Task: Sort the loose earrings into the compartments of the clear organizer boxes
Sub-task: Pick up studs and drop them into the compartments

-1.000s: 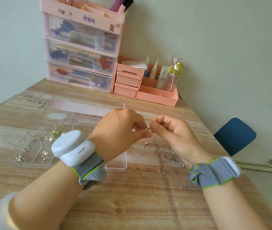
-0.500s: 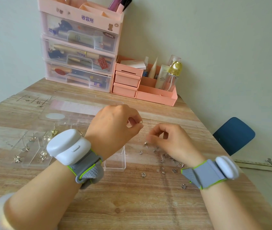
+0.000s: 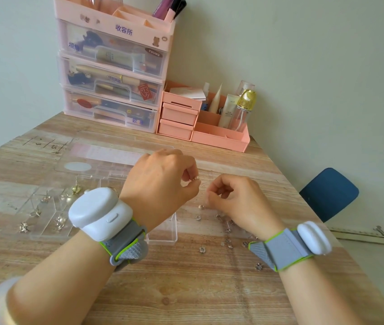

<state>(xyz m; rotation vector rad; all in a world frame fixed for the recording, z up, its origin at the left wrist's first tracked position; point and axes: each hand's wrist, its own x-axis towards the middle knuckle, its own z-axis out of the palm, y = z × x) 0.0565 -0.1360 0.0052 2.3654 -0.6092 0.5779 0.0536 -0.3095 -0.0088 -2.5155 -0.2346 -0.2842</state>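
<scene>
Head view: left hand [image 3: 162, 181] pinches a small earring [image 3: 195, 178] above the clear organizer box [image 3: 162, 235], while right hand [image 3: 237, 202], fingers curled, reaches among loose earrings [image 3: 228, 231] on the table [image 3: 186, 289].

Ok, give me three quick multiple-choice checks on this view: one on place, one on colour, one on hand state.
1. Where do the loose earrings lie relative to the clear organizer box?
A. to its right
B. inside the pink drawers
C. on the chair

2. What colour is the bottle cap at the back?
A. black
B. gold
C. red

3. What is the left hand doing?
A. lying flat on the table
B. hanging open
C. pinching a small earring

Answers: 1 A, they are scattered on the table under the right hand; 2 B, the ribbed cap is gold; 3 C, the fingertips close on it.
</scene>
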